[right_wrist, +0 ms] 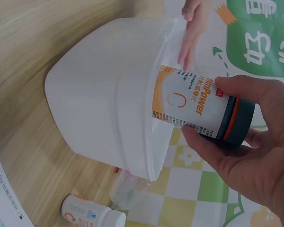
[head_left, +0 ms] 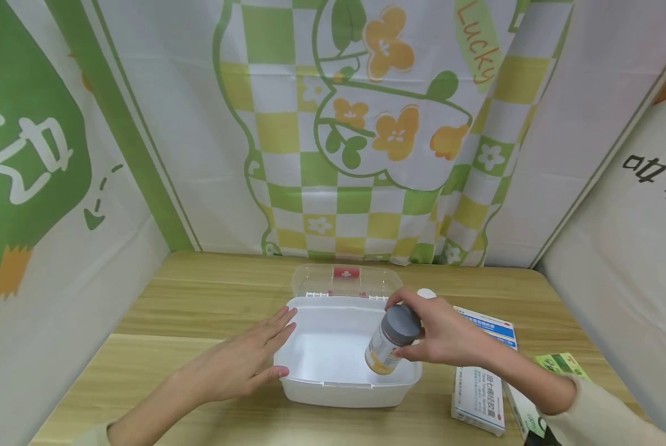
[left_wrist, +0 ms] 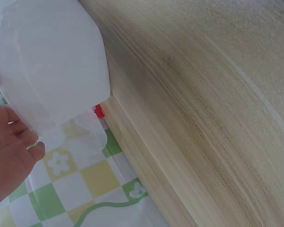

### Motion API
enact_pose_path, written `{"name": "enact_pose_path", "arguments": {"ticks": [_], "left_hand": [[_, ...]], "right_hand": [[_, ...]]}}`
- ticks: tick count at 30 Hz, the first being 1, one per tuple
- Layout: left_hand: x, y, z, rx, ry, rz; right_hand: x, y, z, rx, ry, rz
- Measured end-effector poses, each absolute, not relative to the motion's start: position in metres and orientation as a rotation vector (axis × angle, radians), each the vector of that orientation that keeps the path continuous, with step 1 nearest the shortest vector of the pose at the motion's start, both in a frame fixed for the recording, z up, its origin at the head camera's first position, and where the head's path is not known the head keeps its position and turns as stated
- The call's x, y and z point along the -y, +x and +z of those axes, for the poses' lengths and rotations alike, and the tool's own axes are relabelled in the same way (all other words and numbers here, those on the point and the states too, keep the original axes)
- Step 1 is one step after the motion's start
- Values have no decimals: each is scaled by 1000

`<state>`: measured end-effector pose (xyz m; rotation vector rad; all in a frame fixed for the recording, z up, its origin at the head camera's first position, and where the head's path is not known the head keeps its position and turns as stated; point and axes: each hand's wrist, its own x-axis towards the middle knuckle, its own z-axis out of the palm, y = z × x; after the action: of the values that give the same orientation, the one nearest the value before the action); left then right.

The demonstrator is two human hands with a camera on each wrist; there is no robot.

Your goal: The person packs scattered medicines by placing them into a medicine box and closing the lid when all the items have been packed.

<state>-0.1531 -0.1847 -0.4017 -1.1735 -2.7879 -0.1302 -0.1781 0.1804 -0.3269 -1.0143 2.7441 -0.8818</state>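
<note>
My right hand (head_left: 450,331) grips a white and orange bottle (head_left: 381,353) with a dark grey cap, tilted over the right side of an open white box (head_left: 350,394). In the right wrist view the bottle (right_wrist: 191,99) is at the box's rim, with the fingers and thumb of the hand (right_wrist: 260,137) round its cap end. My left hand (head_left: 243,359) rests at the box's left rim with its fingers extended. In the left wrist view that hand (left_wrist: 12,146) is beside the white box wall (left_wrist: 61,61).
The clear lid (head_left: 316,279) with a red label lies folded back behind the box. Right of the box are a smaller white-capped bottle (right_wrist: 87,210), a blue and white carton (head_left: 494,326), a white carton (head_left: 477,396) and a green and white carton (head_left: 567,365). Curtains hang behind.
</note>
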Motion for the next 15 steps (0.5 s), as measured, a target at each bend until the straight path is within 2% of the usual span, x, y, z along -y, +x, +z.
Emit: {"name": "enact_pose_path", "arguments": {"ticks": [15], "left_hand": [[185,-152,-400,2791,-1179,-131]], "right_hand": [[-168,-181,-319,-2713,-1100,-691]]}}
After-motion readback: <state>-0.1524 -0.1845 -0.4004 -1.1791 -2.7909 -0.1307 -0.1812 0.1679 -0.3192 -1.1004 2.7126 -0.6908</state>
